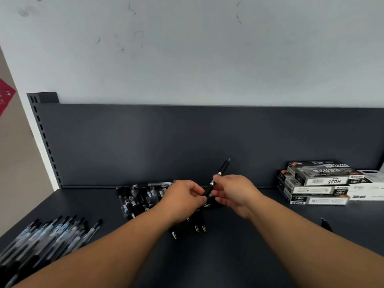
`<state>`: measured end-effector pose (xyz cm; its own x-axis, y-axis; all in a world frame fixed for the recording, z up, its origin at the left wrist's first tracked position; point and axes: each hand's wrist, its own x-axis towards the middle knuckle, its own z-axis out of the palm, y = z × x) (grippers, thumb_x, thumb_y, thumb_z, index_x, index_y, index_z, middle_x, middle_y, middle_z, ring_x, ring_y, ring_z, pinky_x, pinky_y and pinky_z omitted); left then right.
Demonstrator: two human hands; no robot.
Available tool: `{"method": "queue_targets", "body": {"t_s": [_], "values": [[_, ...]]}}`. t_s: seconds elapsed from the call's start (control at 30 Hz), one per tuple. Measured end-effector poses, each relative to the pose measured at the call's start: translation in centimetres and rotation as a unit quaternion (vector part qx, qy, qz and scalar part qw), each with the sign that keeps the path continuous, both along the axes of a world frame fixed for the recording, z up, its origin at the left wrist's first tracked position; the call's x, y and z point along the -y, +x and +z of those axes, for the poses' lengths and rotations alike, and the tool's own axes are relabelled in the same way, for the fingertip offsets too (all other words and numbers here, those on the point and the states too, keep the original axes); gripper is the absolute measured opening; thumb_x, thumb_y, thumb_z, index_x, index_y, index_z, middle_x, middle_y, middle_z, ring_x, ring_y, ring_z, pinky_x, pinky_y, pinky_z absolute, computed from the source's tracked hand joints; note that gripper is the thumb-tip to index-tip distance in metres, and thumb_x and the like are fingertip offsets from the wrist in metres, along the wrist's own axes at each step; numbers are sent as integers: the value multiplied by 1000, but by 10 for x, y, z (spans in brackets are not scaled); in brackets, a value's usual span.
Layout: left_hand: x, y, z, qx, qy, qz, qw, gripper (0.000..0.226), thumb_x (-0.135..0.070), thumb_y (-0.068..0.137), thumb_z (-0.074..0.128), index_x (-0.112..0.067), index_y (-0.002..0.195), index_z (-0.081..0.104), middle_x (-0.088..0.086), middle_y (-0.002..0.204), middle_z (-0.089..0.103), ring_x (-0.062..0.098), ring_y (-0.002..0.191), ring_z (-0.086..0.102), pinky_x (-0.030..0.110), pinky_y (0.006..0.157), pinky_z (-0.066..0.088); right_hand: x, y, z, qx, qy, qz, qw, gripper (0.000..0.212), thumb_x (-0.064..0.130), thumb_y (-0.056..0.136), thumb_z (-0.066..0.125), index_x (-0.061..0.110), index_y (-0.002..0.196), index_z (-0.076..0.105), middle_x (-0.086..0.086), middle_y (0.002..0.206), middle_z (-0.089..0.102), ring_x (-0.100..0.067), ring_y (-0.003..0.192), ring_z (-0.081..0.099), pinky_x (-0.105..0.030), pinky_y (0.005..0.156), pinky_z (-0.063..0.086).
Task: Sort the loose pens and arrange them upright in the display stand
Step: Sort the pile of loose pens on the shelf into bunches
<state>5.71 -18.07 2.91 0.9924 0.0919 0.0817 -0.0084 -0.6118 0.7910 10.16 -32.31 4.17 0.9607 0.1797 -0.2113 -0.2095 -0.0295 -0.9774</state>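
Gripped one slim black pen (223, 167) in both hands: left hand (182, 196) low on the barrel, right hand (234, 192) mid-barrel, fingers curled. Held it tilted above the matte dark table (218, 256). Looked like the sorting stage, with nothing placed yet. Saw no display stand, so next needed finding it and turning the pen upright. Glossy plastic pen heap (135, 199) behind, fanned pens (47, 235) near left, stacked cardboard boxes (318, 179) right.

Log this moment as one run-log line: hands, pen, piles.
left hand: pinches black pen | right hand: grips same pen | pen: tilted, off the shelf | pen pile: front left | pen group: by back panel | boxes: stacked, right
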Motion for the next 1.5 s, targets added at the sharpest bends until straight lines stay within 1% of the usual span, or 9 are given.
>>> {"method": "queue_targets", "body": {"t_s": [0.13,0.23,0.37,0.47,0.63,0.83,1.13,1.3,1.5], "values": [[6,4,3,-9,-39,-19,999,18,-26,86,70,-24,104,66,0,87,74,14,72,66,23,63,50,9,-2,3,1,4,103,995,16,16,96,58,3,103,64,-8,85,68,-14,72,65,-24,68,55],[0,8,1,-16,-35,14,999,15,-21,89,67,-19,104,68,4,77,74,15,64,62,26,63,48,17,5,0,68,-101,86,989,12,18,96,56,12,102,66,-6,93,70,-14,77,65,-25,71,54],[-12,11,1,-15,43,66,997,10,-19,88,63,-20,98,67,-3,73,69,10,60,59,19,55,43,39,28,-10,199,-357,15,913,12,20,94,57,29,99,64,5,102,67,-12,89,62,-21,74,47],[-8,14,2,-17,101,59,993,10,-23,85,67,-23,96,67,-7,80,68,11,74,64,21,69,49,52,37,-17,209,-405,21,890,19,18,95,53,28,107,65,6,107,66,-12,96,61,-19,80,45],[10,24,1,-12,158,31,987,15,-24,87,66,-24,101,66,-11,84,62,8,81,58,20,73,45,56,41,-23,225,-452,110,856,32,12,90,58,27,118,64,8,114,66,-11,108,60,-20,94,44],[30,42,-1,-20,201,20,979,11,-24,87,65,-26,98,62,-5,100,66,13,91,61,24,78,49,70,47,-26,231,-535,185,791,54,20,92,58,33,142,42,3,142,48,-17,127,48,-22,102,37],[44,59,-10,-63,291,-22,954,27,-31,89,65,-22,114,63,-3,112,65,14,103,60,26,89,48,91,56,-35,238,-414,173,861,35,13,88,66,24,121,59,3,123,61,-11,113,57,-23,98,44],[52,64,-8,-95,386,-57,916,46,-49,85,63,-21,122,62,-1,114,66,18,105,60,31,89,50,97,57,-38,235,-391,162,875,31,11,86,67,24,113,60,4,117,63,-11,111,59,-26,99,46],[63,65,-14,-96,422,-64,899,38,-41,90,60,-16,118,62,3,116,63,20,105,59,32,87,48,101,54,-39,226,-383,139,885,38,12,84,70,22,119,58,3,120,61,-12,113,58,-25,99,45]]}}
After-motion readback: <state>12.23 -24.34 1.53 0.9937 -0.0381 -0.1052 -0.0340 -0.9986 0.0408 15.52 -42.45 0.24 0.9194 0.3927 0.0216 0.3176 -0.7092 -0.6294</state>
